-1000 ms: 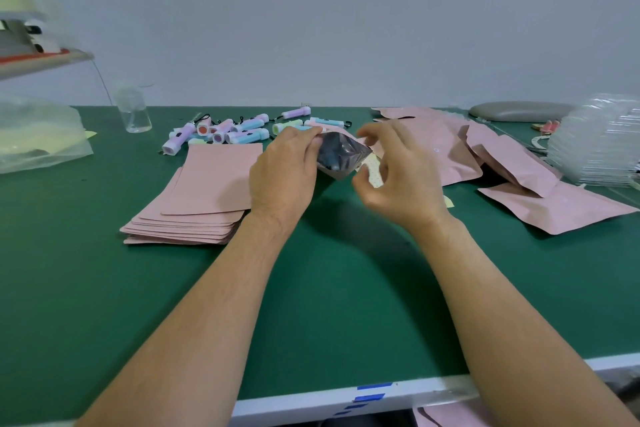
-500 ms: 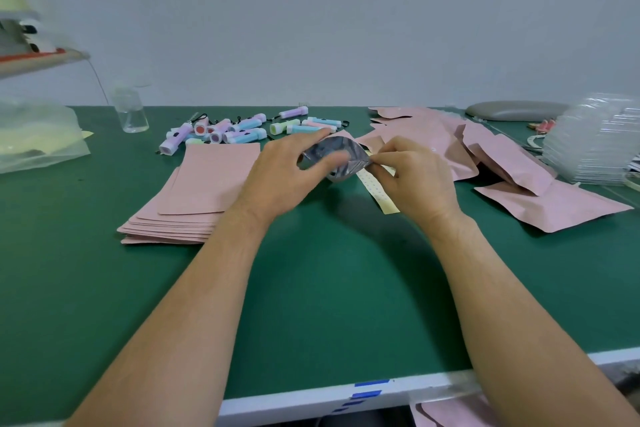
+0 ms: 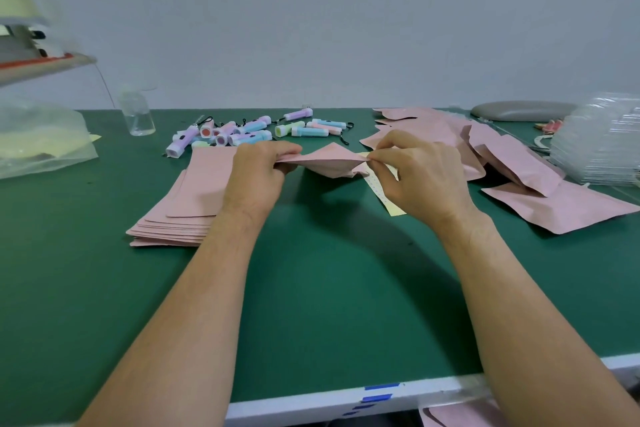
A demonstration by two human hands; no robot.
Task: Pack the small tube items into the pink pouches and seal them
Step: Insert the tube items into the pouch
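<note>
A pink pouch [image 3: 329,161] is stretched between my hands above the green table [image 3: 329,288]. My left hand [image 3: 258,173] pinches its left edge. Its right corner is pinched by my right hand [image 3: 420,177], and a pale yellow strip [image 3: 382,192] hangs down from that corner beside my fingers. The pouch mouth looks pressed flat; what is inside is hidden. Several pastel tubes [image 3: 249,133] with black loops lie behind my hands. A stack of flat empty pouches [image 3: 187,204] lies to the left, partly under my left wrist.
A heap of bulging pink pouches [image 3: 512,163] covers the right side. Clear plastic trays [image 3: 599,142] are stacked at far right, with a grey pad [image 3: 519,111] behind. A small clear bottle [image 3: 138,116] and a plastic bag [image 3: 41,142] sit at the left. The table's white front edge [image 3: 346,399] is near me.
The pouch mouth was open, showing its dark inside. Now both hands have pulled it flat and wide, and the right hand has drawn the yellow strip out at the right corner.
</note>
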